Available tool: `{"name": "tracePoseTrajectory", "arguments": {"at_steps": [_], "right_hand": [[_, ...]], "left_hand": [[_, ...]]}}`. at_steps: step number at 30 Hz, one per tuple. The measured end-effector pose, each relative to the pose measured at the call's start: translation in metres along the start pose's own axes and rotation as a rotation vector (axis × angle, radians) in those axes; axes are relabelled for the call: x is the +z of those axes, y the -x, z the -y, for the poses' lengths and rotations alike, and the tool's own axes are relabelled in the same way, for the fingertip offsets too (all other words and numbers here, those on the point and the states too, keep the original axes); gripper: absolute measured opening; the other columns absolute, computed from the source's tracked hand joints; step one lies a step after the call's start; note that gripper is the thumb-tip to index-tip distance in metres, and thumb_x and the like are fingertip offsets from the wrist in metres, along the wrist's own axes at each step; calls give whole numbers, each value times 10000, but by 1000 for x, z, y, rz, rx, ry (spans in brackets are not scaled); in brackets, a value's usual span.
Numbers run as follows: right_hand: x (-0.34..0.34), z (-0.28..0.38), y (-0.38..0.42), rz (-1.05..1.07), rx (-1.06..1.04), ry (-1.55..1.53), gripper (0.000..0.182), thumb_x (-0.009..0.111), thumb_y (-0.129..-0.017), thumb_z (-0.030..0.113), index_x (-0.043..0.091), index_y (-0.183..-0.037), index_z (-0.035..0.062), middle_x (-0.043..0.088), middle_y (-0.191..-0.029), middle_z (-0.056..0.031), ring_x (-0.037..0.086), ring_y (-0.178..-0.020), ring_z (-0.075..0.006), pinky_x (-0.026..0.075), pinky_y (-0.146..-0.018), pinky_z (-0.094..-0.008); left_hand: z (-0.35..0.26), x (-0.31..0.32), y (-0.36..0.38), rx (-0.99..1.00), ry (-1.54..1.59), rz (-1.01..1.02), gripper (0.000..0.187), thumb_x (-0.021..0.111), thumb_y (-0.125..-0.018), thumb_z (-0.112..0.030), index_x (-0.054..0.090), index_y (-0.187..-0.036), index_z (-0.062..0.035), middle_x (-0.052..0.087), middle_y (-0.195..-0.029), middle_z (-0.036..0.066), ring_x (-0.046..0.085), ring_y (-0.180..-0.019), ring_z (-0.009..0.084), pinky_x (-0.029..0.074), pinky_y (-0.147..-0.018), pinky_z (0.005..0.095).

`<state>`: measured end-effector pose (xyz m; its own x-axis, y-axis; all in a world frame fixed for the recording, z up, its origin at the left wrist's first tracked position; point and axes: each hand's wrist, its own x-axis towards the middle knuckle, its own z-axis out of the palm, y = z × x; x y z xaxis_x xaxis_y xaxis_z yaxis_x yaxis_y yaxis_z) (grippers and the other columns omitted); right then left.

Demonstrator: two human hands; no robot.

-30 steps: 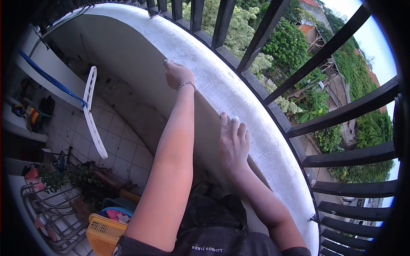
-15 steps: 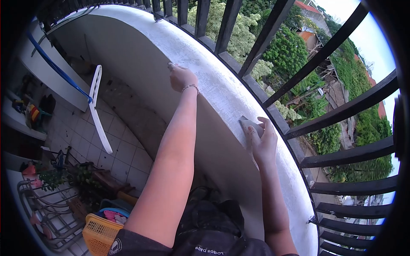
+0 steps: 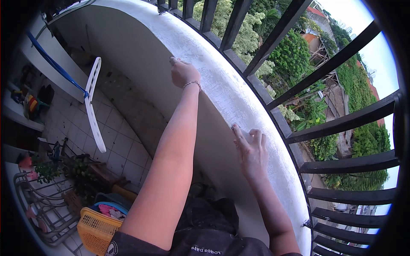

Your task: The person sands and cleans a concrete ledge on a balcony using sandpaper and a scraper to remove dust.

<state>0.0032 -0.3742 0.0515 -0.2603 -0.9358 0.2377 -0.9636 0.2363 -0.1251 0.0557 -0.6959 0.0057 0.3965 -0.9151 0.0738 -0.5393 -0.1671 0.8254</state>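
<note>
A pale, curved wall ledge point(image 3: 213, 83) with a patchy whitish surface crosses the view. My left hand point(image 3: 184, 73), with a bracelet at the wrist, is curled around the ledge's inner edge; some of its fingers are hidden. Farther along, my right hand point(image 3: 253, 151) is over the ledge top, fingers bent and the index finger reaching toward the inner edge. Beneath these fingers lies a thin grey sheet point(image 3: 245, 135), mostly covered, with a small dark bit at the index fingertip.
Dark railing bars point(image 3: 329, 64) rise along the ledge's outer side, with trees beyond. A white plastic piece point(image 3: 95, 123) hangs on a blue cord point(image 3: 53, 64). Below left are a yellow basket point(image 3: 96, 228) holding cloths, metal racks point(image 3: 36, 205) and a tiled floor point(image 3: 113, 147).
My right hand has shifted down and slightly left on the ledge, and the grey sheet that stood out beside its fingers is now mostly hidden. My left hand stays at the edge.
</note>
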Motion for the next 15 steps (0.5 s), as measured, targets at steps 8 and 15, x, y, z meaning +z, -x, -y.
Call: {"name": "tracePoseTrajectory", "arguments": {"at_steps": [8,15], "right_hand": [[18,22,-17,1,-46,89,612,681,-885,138,557,-1475,239,533,-1064,-150,543,-930,-288,528,-723,-381],[26,21,-22,-45,-22,160,542,661,-944,194,561,-1475,236,517,-965,-128,513,-917,-308,421,-797,-428]], "left_hand": [[3,7,-1,33,4,-35,303,435,-1051,-158,550,-1275,10,730,-1072,228,733,-955,381,596,-800,495],[-3,-3,4,-5,-14,25,309,425,-1054,-159,542,-1278,18,732,-1074,230,735,-964,378,598,-807,496]]}}
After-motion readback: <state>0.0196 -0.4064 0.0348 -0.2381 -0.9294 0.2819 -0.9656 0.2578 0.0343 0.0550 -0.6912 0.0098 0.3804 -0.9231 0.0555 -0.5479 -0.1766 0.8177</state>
